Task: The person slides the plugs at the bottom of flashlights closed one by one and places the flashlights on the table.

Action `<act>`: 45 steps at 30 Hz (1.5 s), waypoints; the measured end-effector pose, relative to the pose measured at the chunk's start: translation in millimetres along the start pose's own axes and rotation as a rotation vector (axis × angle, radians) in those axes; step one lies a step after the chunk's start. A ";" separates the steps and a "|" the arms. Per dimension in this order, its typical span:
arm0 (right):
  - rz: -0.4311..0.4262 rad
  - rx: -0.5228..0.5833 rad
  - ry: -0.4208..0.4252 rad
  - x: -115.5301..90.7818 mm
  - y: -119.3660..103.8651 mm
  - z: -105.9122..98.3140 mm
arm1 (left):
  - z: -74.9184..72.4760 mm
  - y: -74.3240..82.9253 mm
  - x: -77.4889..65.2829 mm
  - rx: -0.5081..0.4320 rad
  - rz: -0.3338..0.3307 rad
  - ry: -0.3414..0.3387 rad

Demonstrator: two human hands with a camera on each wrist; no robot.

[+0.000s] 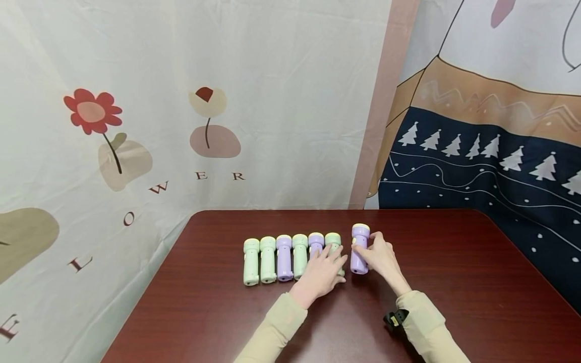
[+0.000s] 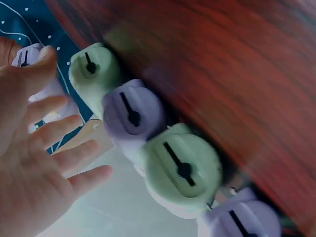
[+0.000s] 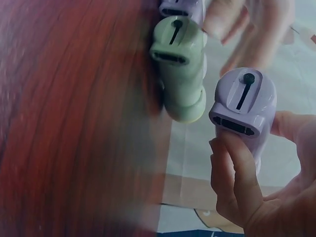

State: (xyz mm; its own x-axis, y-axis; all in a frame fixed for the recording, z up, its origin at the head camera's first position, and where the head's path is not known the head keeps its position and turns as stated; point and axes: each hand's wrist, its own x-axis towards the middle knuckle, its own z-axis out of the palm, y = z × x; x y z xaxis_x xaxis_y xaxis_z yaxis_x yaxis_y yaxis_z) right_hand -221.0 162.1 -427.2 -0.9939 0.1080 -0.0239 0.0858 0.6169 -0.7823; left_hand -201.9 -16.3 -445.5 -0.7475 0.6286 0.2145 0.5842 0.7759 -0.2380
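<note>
My right hand [image 1: 382, 257] grips a purple flashlight [image 1: 360, 233] near the right end of a row, thumb on one side and fingers on the other. In the right wrist view this purple flashlight [image 3: 239, 101] shows its slotted tail end. Above the row's right end hovers my left hand [image 1: 320, 275], fingers spread, partly hiding a green flashlight [image 1: 333, 239] and a purple flashlight [image 1: 316, 240]. The left wrist view shows the left palm [image 2: 39, 158] with fingers extended beside the flashlights, holding nothing; whether it touches any cannot be told.
Further left in the row lie a green flashlight [image 1: 300, 254], a purple flashlight [image 1: 284, 259] and two more green flashlights, side by side with heads facing away. They lie on a dark red wooden table [image 1: 190, 322]. A printed curtain [image 1: 290, 101] hangs behind its far edge.
</note>
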 end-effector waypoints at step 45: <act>-0.008 -0.208 -0.136 18.5 7.8 29.0 | 6.4 -3.2 -5.0 -0.034 -0.024 -0.061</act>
State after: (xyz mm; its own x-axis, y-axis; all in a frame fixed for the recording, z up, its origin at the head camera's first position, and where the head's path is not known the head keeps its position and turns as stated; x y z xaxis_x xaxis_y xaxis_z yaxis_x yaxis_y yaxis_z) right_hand -240.7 146.3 -451.8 -0.9936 0.0052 -0.1126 0.0763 0.7664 -0.6379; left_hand -202.1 -22.2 -451.9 -0.7784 0.6066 0.1615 0.5759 0.7925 -0.2006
